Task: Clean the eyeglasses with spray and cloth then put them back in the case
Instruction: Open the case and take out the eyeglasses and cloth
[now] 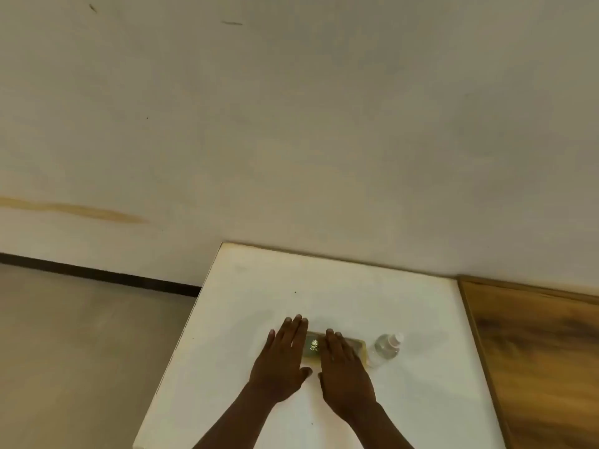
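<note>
Spray bottle [387, 348] crowds the case [324, 348]'s right.

Table top [324, 286] white. Case [312, 346] olive-green, pale logo print. Spray bottle [385, 348] clear, white cap. Adjoining surface [534, 351] brown wood-grain.

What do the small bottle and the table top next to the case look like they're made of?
The small bottle looks like clear plastic with a pale cap: the table shows through its body, with glossy highlights. The table top is a matte white board, probably painted or laminated; a light wood-coloured edge shows along its far side. The case, under both hands, is too blurred to judge.
</note>
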